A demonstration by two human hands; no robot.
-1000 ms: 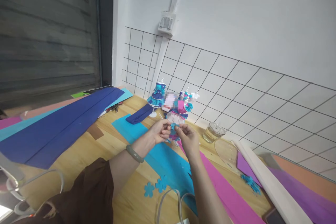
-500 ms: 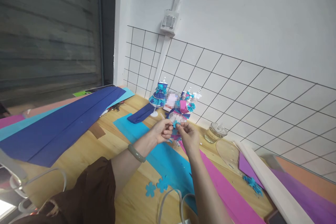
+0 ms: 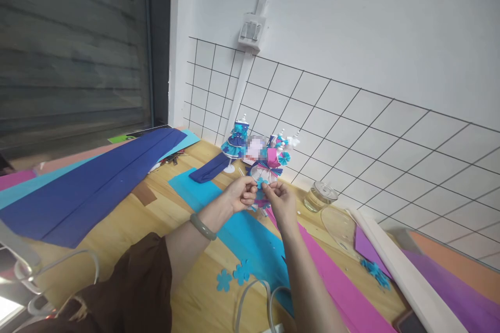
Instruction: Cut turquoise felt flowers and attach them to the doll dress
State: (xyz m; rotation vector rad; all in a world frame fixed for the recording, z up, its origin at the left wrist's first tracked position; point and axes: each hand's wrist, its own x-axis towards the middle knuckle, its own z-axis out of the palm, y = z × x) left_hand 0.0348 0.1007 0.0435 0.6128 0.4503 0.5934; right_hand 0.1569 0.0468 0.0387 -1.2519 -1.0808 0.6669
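Observation:
Between my two hands is a small blue paper flower [image 3: 261,183], pinched at its edges. My left hand [image 3: 242,193] has its fingers curled and its thumb and forefinger on the flower's left side. My right hand [image 3: 280,199] grips the flower's right side between thumb and fingers. Right behind them stands a miniature dress form in a pink and white paper dress [image 3: 269,171], partly hidden by my hands. To its left is another small form in a blue dress [image 3: 236,140]. Several cut blue flowers [image 3: 224,281] lie nearer to me on the table.
Long blue [image 3: 250,239] and pink paper strips [image 3: 332,281] run across the wooden table. Dark blue paper [image 3: 97,182] lies left. A glass jar [image 3: 320,197], a white roll [image 3: 402,265] and more blue cutouts [image 3: 375,274] are on the right. A cable [image 3: 253,286] loops in front.
The blue flower has turned slightly between my fingers and shows more of its petals. Both hands stay in nearly the same place.

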